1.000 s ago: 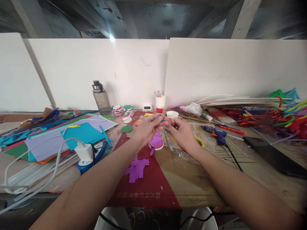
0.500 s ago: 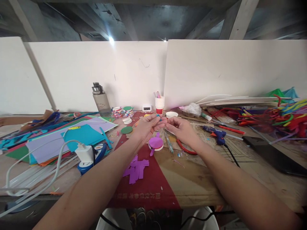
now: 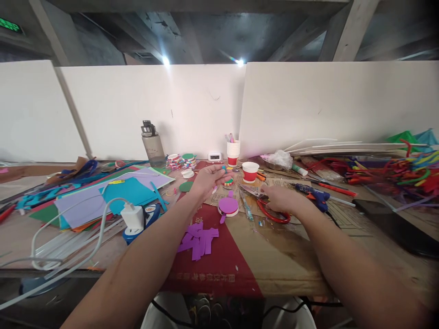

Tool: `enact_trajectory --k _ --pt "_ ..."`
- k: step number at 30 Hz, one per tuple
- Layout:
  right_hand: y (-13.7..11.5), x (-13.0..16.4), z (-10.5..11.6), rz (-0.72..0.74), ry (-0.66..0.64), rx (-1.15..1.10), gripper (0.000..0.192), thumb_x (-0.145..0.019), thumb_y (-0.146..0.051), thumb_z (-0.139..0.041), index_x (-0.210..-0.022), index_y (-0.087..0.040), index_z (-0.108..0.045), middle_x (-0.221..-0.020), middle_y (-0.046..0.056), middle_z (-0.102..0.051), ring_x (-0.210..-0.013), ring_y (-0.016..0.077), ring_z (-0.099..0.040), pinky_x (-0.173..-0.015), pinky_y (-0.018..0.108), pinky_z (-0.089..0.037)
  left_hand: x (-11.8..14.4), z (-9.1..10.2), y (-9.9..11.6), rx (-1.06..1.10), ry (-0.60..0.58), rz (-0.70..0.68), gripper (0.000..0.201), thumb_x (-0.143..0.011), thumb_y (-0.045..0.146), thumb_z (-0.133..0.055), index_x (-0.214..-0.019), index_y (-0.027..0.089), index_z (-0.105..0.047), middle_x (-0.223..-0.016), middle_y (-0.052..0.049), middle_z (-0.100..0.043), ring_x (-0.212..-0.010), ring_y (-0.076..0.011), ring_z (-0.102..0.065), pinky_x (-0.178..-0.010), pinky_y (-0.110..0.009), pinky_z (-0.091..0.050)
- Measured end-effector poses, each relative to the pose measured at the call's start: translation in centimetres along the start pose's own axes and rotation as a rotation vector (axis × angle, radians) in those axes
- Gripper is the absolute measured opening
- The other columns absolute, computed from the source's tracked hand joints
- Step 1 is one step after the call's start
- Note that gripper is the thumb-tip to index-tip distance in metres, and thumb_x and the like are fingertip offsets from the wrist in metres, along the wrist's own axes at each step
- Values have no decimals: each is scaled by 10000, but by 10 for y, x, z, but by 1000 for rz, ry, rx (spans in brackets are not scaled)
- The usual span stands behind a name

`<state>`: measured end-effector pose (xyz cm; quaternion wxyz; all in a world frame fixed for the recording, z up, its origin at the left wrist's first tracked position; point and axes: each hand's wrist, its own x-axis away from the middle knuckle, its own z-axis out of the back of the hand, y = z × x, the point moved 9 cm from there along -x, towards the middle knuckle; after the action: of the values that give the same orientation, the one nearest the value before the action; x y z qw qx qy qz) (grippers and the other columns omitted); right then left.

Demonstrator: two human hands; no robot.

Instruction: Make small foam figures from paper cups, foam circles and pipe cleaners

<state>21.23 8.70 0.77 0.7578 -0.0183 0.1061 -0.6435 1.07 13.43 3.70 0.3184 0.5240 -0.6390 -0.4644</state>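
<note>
Split the hands apart since half a second ago, when both met at frame centre over one small piece.

Table (image 3: 281, 256): cluttered as before, view shifted slightly, foam sheets (image 3: 113, 194) at left, pipe cleaners (image 3: 394, 171) at far right.

Right hand (image 3: 281, 199): dropped right of centre onto the red-handled scissors (image 3: 270, 211), palm down over the pivot, fingers resting on them; closed grip not confirmable. Blades pointed left toward centre.

Left hand (image 3: 207, 177): stayed raised at centre, fingertips pinched on a small teal piece (image 3: 223, 168), too small to identify.

Purple disc (image 3: 228, 205) unmoved, just below the left hand. Purple scraps (image 3: 199, 237) lower centre.

Read as a switch from two-handed fiddling to picking up the cutter; likely a trim on the teal piece.
</note>
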Motion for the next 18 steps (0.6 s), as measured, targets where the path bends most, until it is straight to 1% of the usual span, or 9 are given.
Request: enact_trajectory --k 2,5,7,9,10,12,14,16,18 --pt "-3 -1 2 -3 33 -41 367 -639 -133 -714 -993 -215 -663 -780 90 -723 -614 226 -645 -493 269 -354 -3 3 1 3 -17 -5 75 -793 41 -685 -844 91 -661 -828 -104 -747 -807 -166 -734 -858 -308 -581" --pt "-9 -4 11 13 108 -113 231 -733 -223 -682 -963 -220 -663 -786 84 -722 -629 203 -637 -522 263 -385 -7 10 4 7 -12 -28 55 -796 55 -689 -812 95 -655 -846 -104 -747 -814 -162 -735 -889 -311 -571" --pt "-13 -5 21 21 161 -143 166 -770 -215 -639 -932 -206 -671 -800 85 -722 -648 196 -626 -558 266 -408 -9 15 7 10 0 -43 47 -801 59 -683 -789 94 -654 -843 -104 -746 -816 -161 -734 -899 -312 -567" --pt "-21 -3 33 67 201 -208 210 -789 -176 -581 -973 -193 -681 -788 62 -717 -643 180 -608 -593 267 -429 -9 19 9 12 12 -46 44 -808 58 -672 -788 95 -659 -836 -104 -746 -809 -160 -734 -894 -311 -569" --pt "-26 -2 38 115 207 -271 254 -791 -168 -560 -1012 -188 -683 -773 42 -711 -636 171 -599 -605 265 -438 -10 20 9 10 16 -45 46 -810 57 -669 -786 96 -660 -831 -104 -746 -801 -159 -734 -888 -309 -570" --pt "-41 3 48 248 193 -452 311 -793 -202 -550 -1074 -180 -682 -757 15 -698 -636 168 -593 -617 266 -456 -10 22 9 -1 12 -40 58 -808 57 -671 -769 97 -656 -818 -105 -745 -787 -160 -734 -875 -306 -573" --pt "-54 9 55 351 177 -591 312 -788 -261 -572 -1065 -178 -688 -813 23 -703 -703 187 -616 -659 281 -482 -10 22 9 -20 -13 -33 73 -797 63 -685 -745 99 -648 -806 -106 -745 -784 -166 -736 -864 -305 -577" --pt "-62 13 58 400 157 -655 282 -783 -288 -591 -1029 -190 -687 -878 35 -706 -765 196 -631 -707 298 -498 -11 22 10 -37 -40 -32 84 -786 70 -698 -731 103 -644 -791 -100 -745 -787 -170 -737 -855 -301 -582" --pt "-68 16 56 405 107 -697 190 -794 -302 -590 -931 -199 -672 -812 24 -696 -706 182 -625 -671 294 -498 -12 23 12 -44 -53 -35 79 -785 70 -696 -735 107 -646 -791 -95 -748 -794 -173 -738 -855 -303 -586"
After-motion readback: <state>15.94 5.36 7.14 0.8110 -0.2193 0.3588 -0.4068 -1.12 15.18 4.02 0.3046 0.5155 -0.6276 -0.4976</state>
